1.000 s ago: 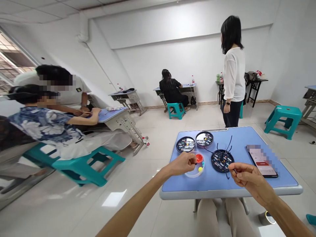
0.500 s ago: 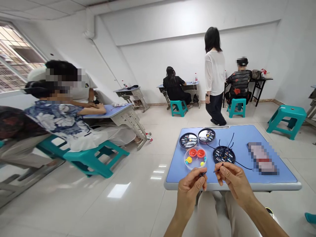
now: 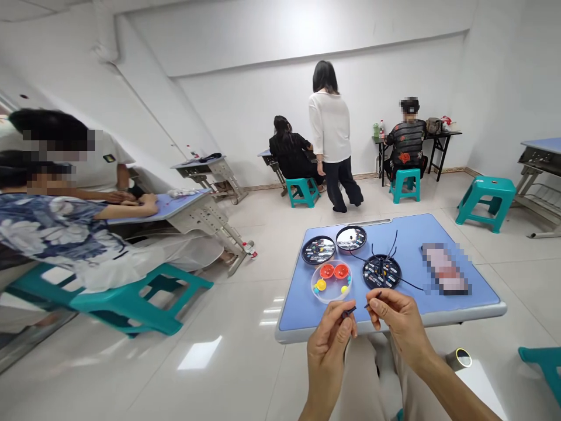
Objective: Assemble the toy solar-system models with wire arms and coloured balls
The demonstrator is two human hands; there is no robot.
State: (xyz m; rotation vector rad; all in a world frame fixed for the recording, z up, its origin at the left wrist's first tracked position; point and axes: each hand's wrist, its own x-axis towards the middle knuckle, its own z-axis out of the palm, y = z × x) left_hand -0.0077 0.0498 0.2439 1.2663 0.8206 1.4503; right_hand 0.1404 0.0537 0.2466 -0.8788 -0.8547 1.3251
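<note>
Over the near edge of a blue desk, my left hand (image 3: 332, 345) pinches a small black plastic piece (image 3: 348, 313) with a rounded end. Just to its right, my right hand (image 3: 401, 321) holds a thin black rod (image 3: 372, 300) between thumb and fingers. The two pieces are apart. Beyond my right hand lies a round black base (image 3: 372, 280) with printed pictures and several thin black rods on and around it. A clear round dish (image 3: 332, 296) ahead of my left hand contains two red half-shells (image 3: 340, 271) and small yellow balls (image 3: 344, 289) and blue ones.
Two black round trays (image 3: 318, 250) with shiny insides sit at the desk's (image 3: 456, 292) far left. A blurred-out phone-like slab (image 3: 446, 269) lies on the right. A green stool (image 3: 486, 199) stands beyond. One person (image 3: 331, 128) stands ahead; others sit at desks.
My view has swung a little to the right. The standing person has stepped left, closer to the seated person in black. Both hands keep their pinches, with the pieces still apart.
</note>
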